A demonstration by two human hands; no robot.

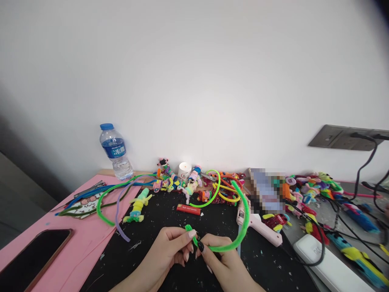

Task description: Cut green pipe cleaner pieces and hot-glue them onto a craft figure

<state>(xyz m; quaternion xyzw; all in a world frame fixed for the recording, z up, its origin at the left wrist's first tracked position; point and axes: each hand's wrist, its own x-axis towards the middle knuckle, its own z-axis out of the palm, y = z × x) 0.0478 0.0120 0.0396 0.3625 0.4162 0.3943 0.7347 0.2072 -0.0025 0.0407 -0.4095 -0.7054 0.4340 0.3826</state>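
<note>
Between both hands is a bright green pipe cleaner [243,231], its long free end curving up to the right. My left hand [170,247] pinches its short folded end between thumb and fingers. My right hand [220,257] grips the same stem close beside, fingertips nearly touching the left ones. Just beyond the hands lies a red lighter [189,209] on the black mat [121,259]. A yellow and green pipe-cleaner figure [137,209] rests to the left. The pink glue gun [263,230] lies to the right, partly behind the green stem.
A water bottle [117,152] leans against the wall at the back left. A dark phone [36,255] lies on pink paper [73,243]. Finished pipe-cleaner figures [191,186] line the back. More figures, black cables [337,211] and a white power bank [328,263] crowd the right side.
</note>
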